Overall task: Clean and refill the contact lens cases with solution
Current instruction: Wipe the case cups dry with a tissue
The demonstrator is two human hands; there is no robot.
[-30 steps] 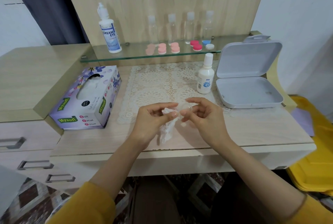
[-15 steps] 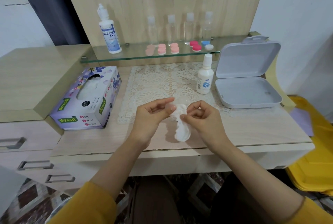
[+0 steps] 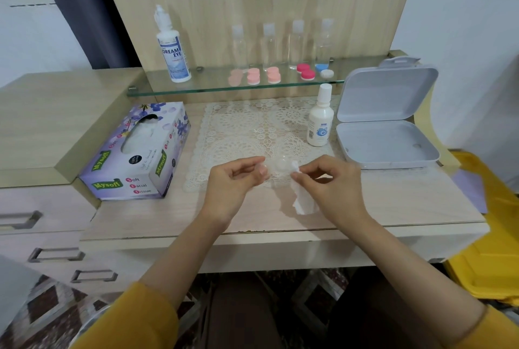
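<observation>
The left hand (image 3: pixel 236 182) holds a clear lens case (image 3: pixel 280 164) up over the lace mat (image 3: pixel 252 126), near the front of the desk (image 3: pixel 393 202). Its thumb and first finger seem to pinch one end, so the little cup at the other end is free to wipe. The case is see-through and hard to make out, so I can't be sure of the exact hold. The right hand (image 3: pixel 334 182) pinches a white tissue (image 3: pixel 302 202) in its curled fingers. The top bit of the tissue touches the cup and the rest hangs down. I think the cup is being dried, so this is the cleaning part. The tissue box (image 3: pixel 134 152) sits on the left, close enough to grab more. The small white bottle (image 3: pixel 320 123) stands just beside the open grey box (image 3: pixel 387 146), maybe ready for filling. More lens cases (image 3: pixel 254 76) wait on the glass shelf (image 3: pixel 213 88) by the big solution bottle (image 3: pixel 172 53).
</observation>
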